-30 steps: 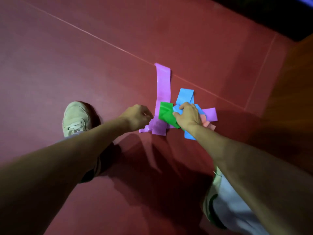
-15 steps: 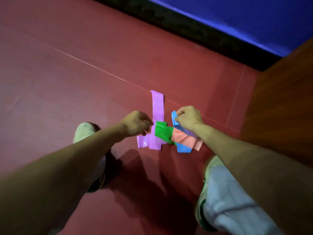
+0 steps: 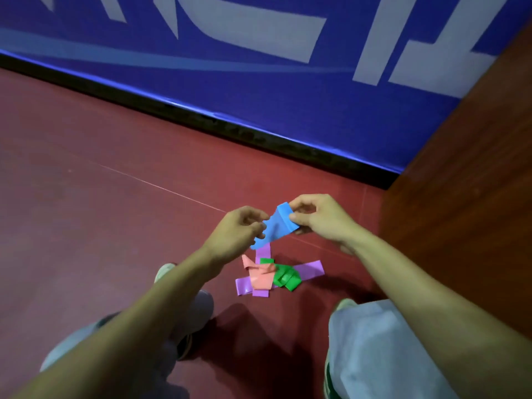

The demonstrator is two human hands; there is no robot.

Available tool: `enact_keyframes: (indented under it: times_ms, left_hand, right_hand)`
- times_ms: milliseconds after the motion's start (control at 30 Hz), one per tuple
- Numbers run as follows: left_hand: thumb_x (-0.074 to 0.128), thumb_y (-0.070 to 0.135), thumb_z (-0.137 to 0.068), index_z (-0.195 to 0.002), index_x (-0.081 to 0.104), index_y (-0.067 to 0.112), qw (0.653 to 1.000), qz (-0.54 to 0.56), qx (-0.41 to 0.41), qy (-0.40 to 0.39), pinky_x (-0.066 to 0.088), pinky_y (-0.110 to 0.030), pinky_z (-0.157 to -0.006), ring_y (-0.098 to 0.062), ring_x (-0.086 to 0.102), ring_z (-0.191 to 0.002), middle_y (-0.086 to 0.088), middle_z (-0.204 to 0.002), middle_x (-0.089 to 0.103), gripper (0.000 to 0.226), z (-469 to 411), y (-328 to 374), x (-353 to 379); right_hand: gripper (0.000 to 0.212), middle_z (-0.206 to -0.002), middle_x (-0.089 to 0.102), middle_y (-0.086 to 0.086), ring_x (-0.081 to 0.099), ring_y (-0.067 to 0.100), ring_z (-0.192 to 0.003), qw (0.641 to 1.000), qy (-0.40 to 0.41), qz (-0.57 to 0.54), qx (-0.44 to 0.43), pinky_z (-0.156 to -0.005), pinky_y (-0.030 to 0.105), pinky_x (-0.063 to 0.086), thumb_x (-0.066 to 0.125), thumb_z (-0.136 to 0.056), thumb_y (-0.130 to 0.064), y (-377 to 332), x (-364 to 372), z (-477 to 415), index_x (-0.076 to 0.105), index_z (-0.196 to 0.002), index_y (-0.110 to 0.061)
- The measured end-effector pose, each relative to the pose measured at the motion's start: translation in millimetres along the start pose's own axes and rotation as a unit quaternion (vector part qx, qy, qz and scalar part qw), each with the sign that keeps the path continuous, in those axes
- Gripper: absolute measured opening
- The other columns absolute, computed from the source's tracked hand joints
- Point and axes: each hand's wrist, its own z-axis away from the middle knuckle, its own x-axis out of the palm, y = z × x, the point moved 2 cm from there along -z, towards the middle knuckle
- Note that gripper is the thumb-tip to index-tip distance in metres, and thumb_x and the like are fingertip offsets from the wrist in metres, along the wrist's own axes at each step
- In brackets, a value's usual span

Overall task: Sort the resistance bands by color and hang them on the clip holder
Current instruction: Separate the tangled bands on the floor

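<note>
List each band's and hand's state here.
Blue flat rubber resistance band: off floor, held by both hands.
Left hand: pinches its lower end.
Right hand: pinches its upper end.
Purple flat rubber bands: crossed on floor.
Salmon rubber band: crumpled on purple ones.
Green rubber band: crumpled beside salmon.

- Blue wall banner (image 3: 288,110): bears large pale grey lettering (image 3: 259,27) across its upper part.
- The lettering is cut by the top edge of the view, so only lower strokes show: slanted bars at the left, a broad hooked stroke in the middle and upright bars at the right.
- A paler blue curved stripe (image 3: 144,57) runs under these strokes and carries no text.
- Finding: no whole character, word, number or brand can be read.
</note>
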Motion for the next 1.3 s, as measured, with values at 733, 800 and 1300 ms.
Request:
enact_keyframes:
  times_ms: [733, 800, 1300]
  left_hand:
    - [0.068, 0.022, -0.087, -0.085, 0.065, 0.021, 0.972, -0.096, 0.130, 0.170, 0.040, -0.005, -0.060, 0.004, 0.061, -0.071, 0.014, -0.077, 0.066, 0.003, -14, 36, 14]
    - [0.067, 0.017, -0.087, -0.079, 0.065, 0.021, 0.970, -0.093, 0.134, 0.179, 0.039, -0.003, -0.058, 0.011, 0.060, -0.067, 0.020, -0.070, 0.063, 0.009, -14, 40, 13]
    - [0.069, 0.016, -0.085, -0.075, 0.065, 0.021, 0.952, -0.151, 0.161, 0.213, 0.035, -0.002, -0.058, 0.010, 0.054, -0.065, 0.019, -0.065, 0.058, 0.011, -11, 50, 0]
  right_hand:
    - [0.024, -0.068, 0.065, -0.002, 0.058, -0.002, -0.057, 0.997, 0.016, -0.049, -0.061, -0.055, 0.014, 0.047, 0.062, -0.085, 0.006, -17, -21, -19, 0.068, -0.090, -0.016]
    - [0.022, -0.068, 0.065, -0.002, 0.058, -0.002, -0.058, 0.996, 0.022, -0.054, -0.061, -0.055, 0.013, 0.046, 0.064, -0.085, 0.005, -17, -23, -19, 0.068, -0.090, -0.017]
    - [0.018, -0.068, 0.066, -0.010, 0.058, 0.002, -0.063, 0.995, 0.044, -0.053, -0.079, -0.062, 0.017, 0.048, 0.069, -0.083, -0.001, -24, -14, -22, 0.069, -0.084, -0.019]
